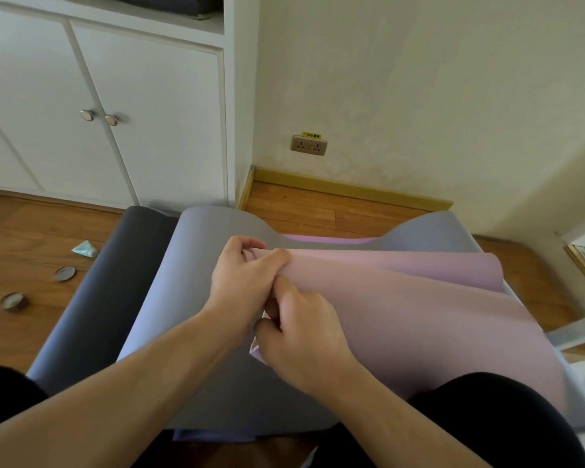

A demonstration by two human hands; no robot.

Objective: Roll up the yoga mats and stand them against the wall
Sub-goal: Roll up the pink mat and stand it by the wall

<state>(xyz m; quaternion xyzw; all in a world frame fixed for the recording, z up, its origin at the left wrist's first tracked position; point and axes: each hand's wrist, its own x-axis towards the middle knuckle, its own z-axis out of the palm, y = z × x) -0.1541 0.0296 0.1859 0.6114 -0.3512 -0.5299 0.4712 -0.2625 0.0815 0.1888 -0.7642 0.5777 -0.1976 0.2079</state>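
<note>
Both hands pinch the pink yoga mat's edge: left hand [242, 275] at the far corner, right hand [301, 336] nearer, fingers curled on the fold. Pink mat [402, 315] lies over a grey-lilac mat [200, 251] on the floor [301, 204], wall [419, 96] just beyond. Tip: keep 1st turn tight & square w/ the sides, else the roll likely cones.

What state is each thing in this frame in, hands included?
Pink yoga mat: unrolled, end pinched by both hands.
Grey-lilac yoga mat: unrolled, underneath pink.
Dark grey yoga mat: flat, unrolled.
Left hand: pinching pink edge.
Right hand: gripping pink edge.
White cabinet doors: closed.
</note>
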